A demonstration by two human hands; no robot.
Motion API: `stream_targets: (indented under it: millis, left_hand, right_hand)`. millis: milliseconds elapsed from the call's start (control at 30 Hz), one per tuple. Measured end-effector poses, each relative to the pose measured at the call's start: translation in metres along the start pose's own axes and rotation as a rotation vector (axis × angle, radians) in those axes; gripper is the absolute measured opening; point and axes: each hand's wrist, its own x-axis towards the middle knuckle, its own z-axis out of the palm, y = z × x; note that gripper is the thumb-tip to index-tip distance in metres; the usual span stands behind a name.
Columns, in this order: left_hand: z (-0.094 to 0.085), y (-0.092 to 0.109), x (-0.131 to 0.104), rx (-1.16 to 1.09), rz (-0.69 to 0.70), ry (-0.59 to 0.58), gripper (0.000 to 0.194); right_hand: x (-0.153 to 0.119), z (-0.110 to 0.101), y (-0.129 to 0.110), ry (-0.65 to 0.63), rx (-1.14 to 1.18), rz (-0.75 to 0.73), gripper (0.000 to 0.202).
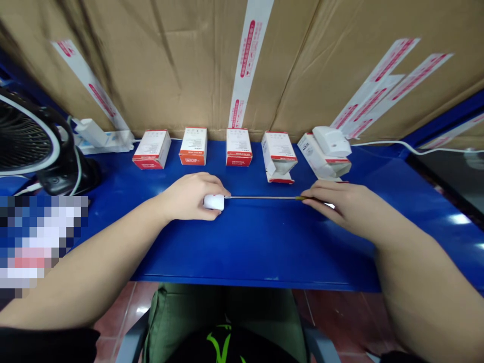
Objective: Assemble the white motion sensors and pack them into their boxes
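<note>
My left hand is closed around a small white plastic device on the blue table, left of the middle. A long, thin screwdriver lies level between my hands, its tip at the right side of the device. My right hand grips the screwdriver's yellowish handle, most of which the fingers hide. Whether the tip sits in a screw is too small to tell. Beyond my right hand, another white device rests on an opened carton.
Along the back stand more red-and-white cartons, among them a closed one and one with its flap open. A black fan and a white power strip are at left. Taped cardboard walls the back of the blue table.
</note>
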Motion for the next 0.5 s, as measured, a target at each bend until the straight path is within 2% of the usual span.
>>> stream_targets:
  millis: [100, 267, 500]
  left_hand:
    - [-0.0004, -0.0016, -0.0005, -0.003, 0.0, 0.001, 0.04]
    - [-0.0007, -0.0017, -0.0001, -0.023, 0.004, -0.006, 0.038]
    - [-0.0006, 0.0036, 0.0011, -0.024, 0.009, -0.022, 0.039]
  right_hand:
    - [-0.0008, 0.0052, -0.0027, -0.053, -0.02, -0.006, 0.045]
    - [-0.0014, 0.0112, -0.0029, -0.045, -0.07, 0.083, 0.03]
    - [0.0033, 0.0085, -0.0013, 0.042, -0.069, -0.018, 0.05]
